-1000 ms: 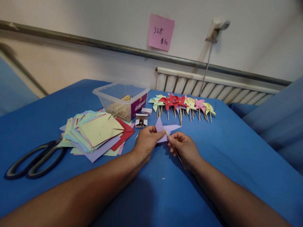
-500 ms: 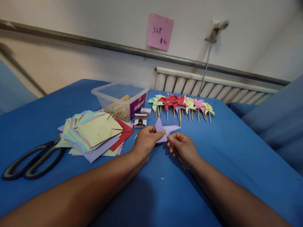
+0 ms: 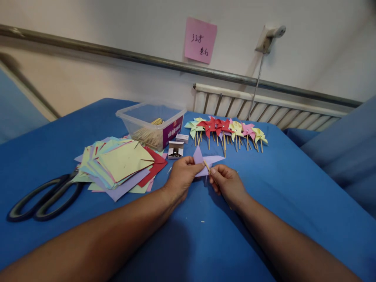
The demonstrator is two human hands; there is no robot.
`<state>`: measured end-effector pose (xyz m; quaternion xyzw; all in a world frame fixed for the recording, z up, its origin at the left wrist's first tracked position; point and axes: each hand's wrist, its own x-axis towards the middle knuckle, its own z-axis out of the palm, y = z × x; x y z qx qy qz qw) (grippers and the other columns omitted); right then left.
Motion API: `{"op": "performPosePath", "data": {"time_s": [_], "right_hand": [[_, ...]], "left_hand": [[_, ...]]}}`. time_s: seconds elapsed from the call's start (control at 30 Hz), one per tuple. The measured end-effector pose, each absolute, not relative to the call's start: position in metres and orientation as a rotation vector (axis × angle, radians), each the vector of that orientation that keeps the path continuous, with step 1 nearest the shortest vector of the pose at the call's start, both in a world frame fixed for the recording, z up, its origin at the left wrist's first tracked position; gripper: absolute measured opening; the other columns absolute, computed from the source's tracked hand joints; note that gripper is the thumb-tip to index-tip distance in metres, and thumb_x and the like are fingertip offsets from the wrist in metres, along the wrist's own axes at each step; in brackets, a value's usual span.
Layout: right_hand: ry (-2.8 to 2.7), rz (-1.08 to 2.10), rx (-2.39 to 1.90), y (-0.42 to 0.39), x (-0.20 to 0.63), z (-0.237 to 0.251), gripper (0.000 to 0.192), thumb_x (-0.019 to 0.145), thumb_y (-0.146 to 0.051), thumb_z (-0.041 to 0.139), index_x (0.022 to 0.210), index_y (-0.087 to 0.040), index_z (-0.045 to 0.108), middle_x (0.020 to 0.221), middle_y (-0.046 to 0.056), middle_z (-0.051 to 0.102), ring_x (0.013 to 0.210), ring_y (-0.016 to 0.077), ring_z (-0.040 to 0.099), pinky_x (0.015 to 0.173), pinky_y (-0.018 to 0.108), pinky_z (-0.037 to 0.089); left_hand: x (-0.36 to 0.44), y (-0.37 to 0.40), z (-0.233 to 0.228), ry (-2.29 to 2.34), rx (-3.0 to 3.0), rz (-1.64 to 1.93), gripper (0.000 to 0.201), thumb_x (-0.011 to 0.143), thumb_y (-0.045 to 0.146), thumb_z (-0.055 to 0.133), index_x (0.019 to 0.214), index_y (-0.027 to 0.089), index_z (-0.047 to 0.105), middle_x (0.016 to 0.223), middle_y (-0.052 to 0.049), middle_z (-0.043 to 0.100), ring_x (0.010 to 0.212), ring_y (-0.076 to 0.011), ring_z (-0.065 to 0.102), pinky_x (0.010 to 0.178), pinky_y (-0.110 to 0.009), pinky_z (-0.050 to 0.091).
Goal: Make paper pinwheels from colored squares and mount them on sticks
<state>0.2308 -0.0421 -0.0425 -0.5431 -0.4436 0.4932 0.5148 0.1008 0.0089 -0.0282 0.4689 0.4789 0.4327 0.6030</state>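
My left hand (image 3: pixel 185 171) is closed on a purple paper pinwheel (image 3: pixel 198 155), its pointed blades spreading beyond my thumb. My right hand (image 3: pixel 226 181) pinches a thin wooden stick (image 3: pixel 207 166) whose upper end lies against the pinwheel's middle. Most of that stick is hidden behind my right fingers and palm. Just beyond my left hand stands an open small box (image 3: pixel 176 150) with shiny metal pieces inside. A second small box (image 3: pixel 182 138) sits right behind it.
Left of my hands lies a stack of coloured paper (image 3: pixel 123 162), partly covering large scissors (image 3: pixel 47 197). A clear plastic tub (image 3: pixel 141 113) holds several sticks. Several finished pinwheels (image 3: pixel 226 127) lie in a row at the back, before a radiator (image 3: pixel 223 102). Blue cloth (image 3: pixel 279 219) covers the table.
My right hand has turned slightly over the stick, so less of its lower end shows. The pinwheel stays in my left hand. The whole view has shifted a little.
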Motion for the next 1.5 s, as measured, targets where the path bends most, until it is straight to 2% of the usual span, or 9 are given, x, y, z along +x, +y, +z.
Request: {"op": "performPosePath", "data": {"time_s": [0.87,1.1,1.5], "right_hand": [[-1.045,1.161,-1.321,-0.043,0.2305,-0.0421,0.031,0.077,-0.046,0.062,0.065,-0.019,0.052,0.047,-0.006,0.051,0.034,0.0058,0.039,0.033,0.017,0.029],[-1.028,1.158,-1.299,-0.0424,0.2308,-0.0453,0.03,0.076,-0.045,0.064,0.069,-0.018,0.052,0.053,-0.005,0.054,0.036,0.0053,0.042,0.033,0.016,0.03],[-1.03,1.145,-1.299,-0.0412,0.2317,-0.0471,0.029,0.076,-0.043,0.065,0.07,-0.018,0.053,0.053,-0.006,0.054,0.037,0.0053,0.043,0.032,0.015,0.031]], "left_hand": [[0.101,0.0094,-0.0266,1.123,1.084,0.995,0.029,0.059,0.029,0.075,0.057,0.018,0.048,0.051,0.006,0.046,0.047,-0.0086,0.045,0.047,-0.023,0.033],[0.1006,0.0097,-0.0273,1.14,1.104,1.004,0.035,0.058,0.032,0.076,0.054,0.019,0.044,0.049,0.007,0.042,0.045,-0.0079,0.041,0.045,-0.023,0.029],[0.1003,0.0104,-0.0302,1.127,1.1,0.975,0.031,0.059,0.031,0.074,0.058,0.018,0.046,0.053,0.005,0.047,0.049,-0.0091,0.046,0.047,-0.023,0.033]]}}
